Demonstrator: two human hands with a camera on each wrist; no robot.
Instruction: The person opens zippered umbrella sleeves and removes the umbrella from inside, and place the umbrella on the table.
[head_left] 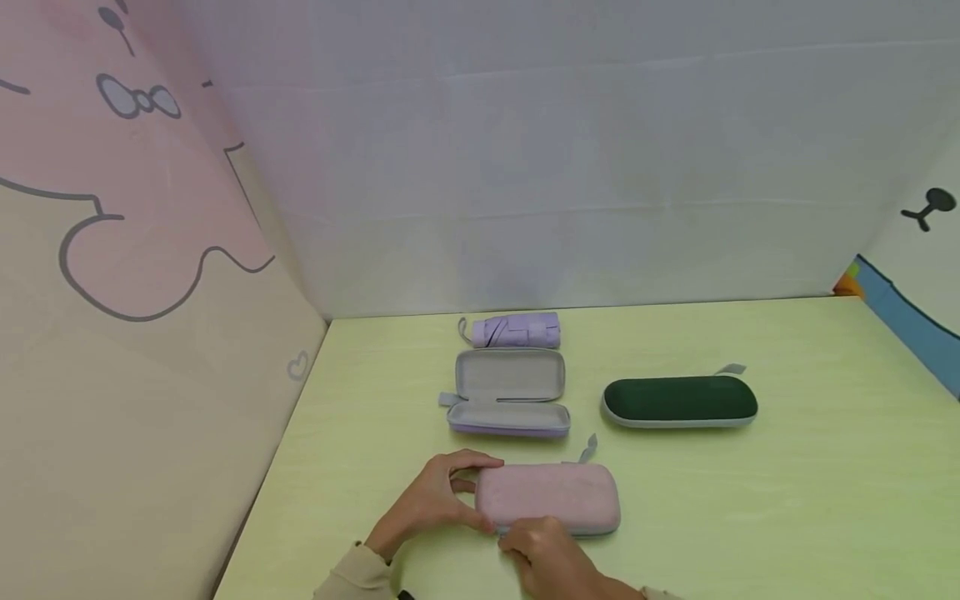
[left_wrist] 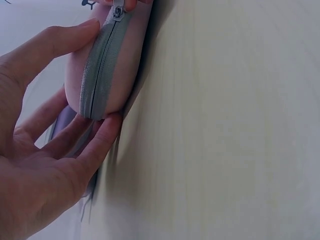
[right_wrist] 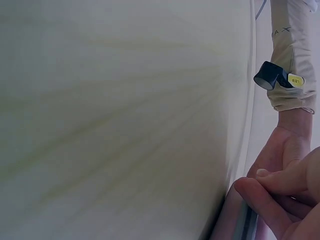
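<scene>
A pink hard-shell zip case (head_left: 547,497) lies on the table close to the person, its grey fabric tab pointing to the far side. My left hand (head_left: 435,500) grips its left end, thumb on the near side and fingers round the far side. At the near edge, my right hand (head_left: 551,554) pinches the zip pull (left_wrist: 118,4) between thumb and forefinger. In the left wrist view the grey zip (left_wrist: 100,75) runs closed round the case's left end, below the metal slider (left_wrist: 118,13). In the right wrist view, the right fingers partly cover the zip.
Beyond the pink case, a lilac case (head_left: 510,392) stands open with a grey lining. A folded lilac umbrella (head_left: 517,331) lies behind it. On the right is a closed dark green case (head_left: 678,402). Fabric walls (head_left: 562,167) border the yellow-green table (head_left: 810,467).
</scene>
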